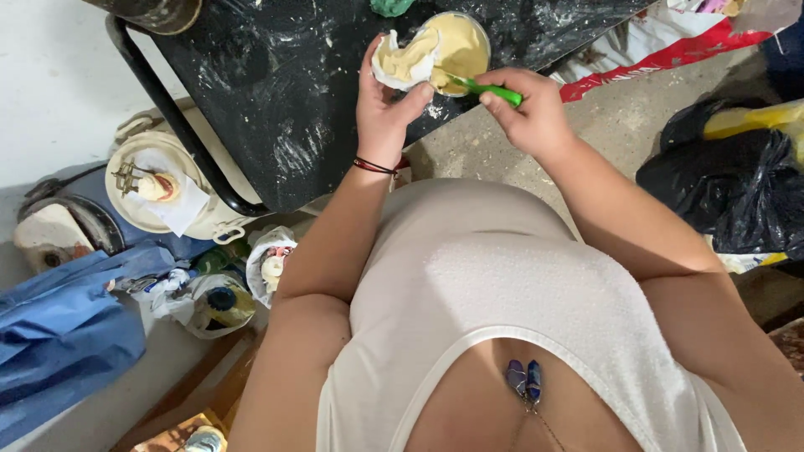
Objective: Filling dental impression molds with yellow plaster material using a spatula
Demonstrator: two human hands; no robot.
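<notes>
Concrete floor, grey and littered, ran under a black counter (276,109) dusted with white powder in the upper middle of the frame. Over its near edge the left hand (387,105) held a small white mould (400,63), fingers (412,102) curled around its underside and thumb pressed to the side, the cavity turned upward and already largely coated with pale yellow paste. Just right of it, and touching it in the picture, sat a round bowl (461,42) of the same yellow paste, still well filled. The right hand (528,113) pinched a green-handled tool (490,88) between thumb and forefinger, its tip reaching into the paste at the mould's rim, where the mould met the bowl. Judging by the smeared cavity, the filling looked well under way though not levelled; much paste remained in the bowl. A green lump (391,7) lay at the top edge of the counter. At the left of the frame stood a cream-coloured bucket (159,188) with paper on its lid, with blue cloth (67,326) below it, and black bags (737,188) were piled at the right.
</notes>
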